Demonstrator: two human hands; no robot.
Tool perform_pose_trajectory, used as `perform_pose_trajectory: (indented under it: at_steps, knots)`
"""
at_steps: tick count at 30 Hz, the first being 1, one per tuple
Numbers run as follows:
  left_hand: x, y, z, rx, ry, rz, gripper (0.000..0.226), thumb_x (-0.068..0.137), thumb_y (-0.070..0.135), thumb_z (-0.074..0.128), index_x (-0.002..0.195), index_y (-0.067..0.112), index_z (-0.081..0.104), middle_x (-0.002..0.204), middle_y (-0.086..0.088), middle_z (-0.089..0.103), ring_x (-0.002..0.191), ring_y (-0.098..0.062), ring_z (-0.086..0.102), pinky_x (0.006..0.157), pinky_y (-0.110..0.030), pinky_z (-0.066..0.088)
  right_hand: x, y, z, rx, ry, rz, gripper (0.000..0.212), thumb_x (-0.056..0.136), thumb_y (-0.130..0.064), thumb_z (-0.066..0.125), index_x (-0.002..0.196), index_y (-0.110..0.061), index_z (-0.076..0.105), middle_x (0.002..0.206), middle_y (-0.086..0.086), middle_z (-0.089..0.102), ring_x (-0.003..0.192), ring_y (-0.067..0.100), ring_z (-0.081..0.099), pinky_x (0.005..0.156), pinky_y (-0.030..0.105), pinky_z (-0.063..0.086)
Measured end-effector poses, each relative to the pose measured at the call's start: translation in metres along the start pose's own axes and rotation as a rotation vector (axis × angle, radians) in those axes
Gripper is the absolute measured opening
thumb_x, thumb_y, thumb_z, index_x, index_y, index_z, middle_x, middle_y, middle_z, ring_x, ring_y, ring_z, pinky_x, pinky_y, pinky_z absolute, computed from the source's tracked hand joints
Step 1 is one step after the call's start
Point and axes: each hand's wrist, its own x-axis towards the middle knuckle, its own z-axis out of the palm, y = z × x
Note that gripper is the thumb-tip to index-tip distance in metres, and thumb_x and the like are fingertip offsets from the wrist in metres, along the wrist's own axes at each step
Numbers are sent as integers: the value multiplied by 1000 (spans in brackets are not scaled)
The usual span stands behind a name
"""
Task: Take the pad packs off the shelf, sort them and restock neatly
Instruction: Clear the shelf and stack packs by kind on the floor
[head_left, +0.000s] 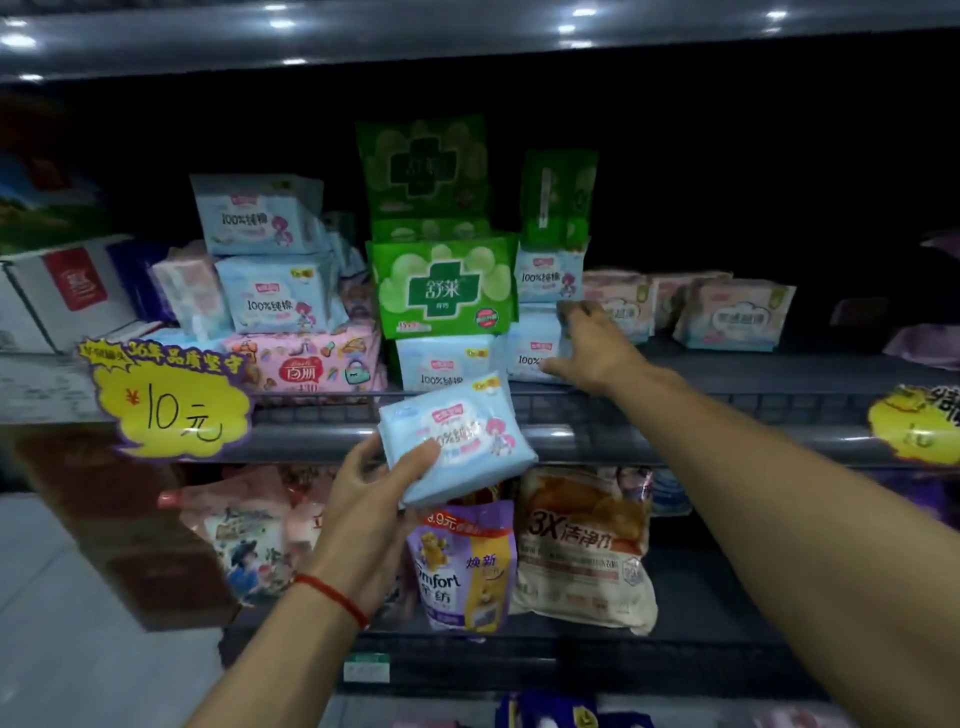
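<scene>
Dim store shelf (675, 405) holds stacked pad packs. Left hand (374, 488) grips a light blue pack (457, 441) in front of the shelf edge. Right hand (592, 348) clasps another blue pack (535, 348) lying on the shelf beside the green pack (447, 291).

My left hand (374, 480) grips a light blue pad pack (457, 441) just below the shelf (675, 400) edge. My right hand (592, 348) grasps, I think, another blue pack (535, 348) on that shelf, right of the green pack (447, 291).
</scene>
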Motion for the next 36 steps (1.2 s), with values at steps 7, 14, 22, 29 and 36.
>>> perform_pose_trajectory:
  at_steps: [7,14,22,29,36]
  knots:
    - [-2,-9,-7,114,-27,-118,52,73,20,78,123,7,66,107,-9,77,96,-24,76,73,-39,63,-1,21,-20,-178,59,168,81,84,-36,84,143,-2,41,162,24,10,145,46,26,120,46,33]
    - [-14,-12,-23,272,10,-196,32,86,12,75,117,7,67,100,-8,76,83,-20,71,62,-32,58,-73,57,-75,-54,373,119,77,78,-36,86,138,-6,47,132,21,50,123,38,44,100,46,42]
    - [-40,-42,-96,512,109,-352,44,76,8,83,118,5,67,96,-10,77,72,-20,75,56,-32,60,-215,46,-43,390,-82,95,79,71,-50,87,139,-26,53,119,-9,65,89,6,68,76,26,53]
    - [-39,-21,-164,876,122,-575,47,82,17,83,123,10,61,106,-12,68,81,-25,64,51,-32,56,-256,4,95,563,-547,164,65,62,-62,84,115,-27,70,98,-12,78,88,8,75,78,30,60]
    - [-17,-20,-275,1066,127,-735,40,82,18,84,115,8,64,112,-13,65,96,-31,63,82,-49,60,-247,-54,232,577,-695,269,66,72,-60,84,121,-20,65,110,-4,74,90,13,73,83,43,62]
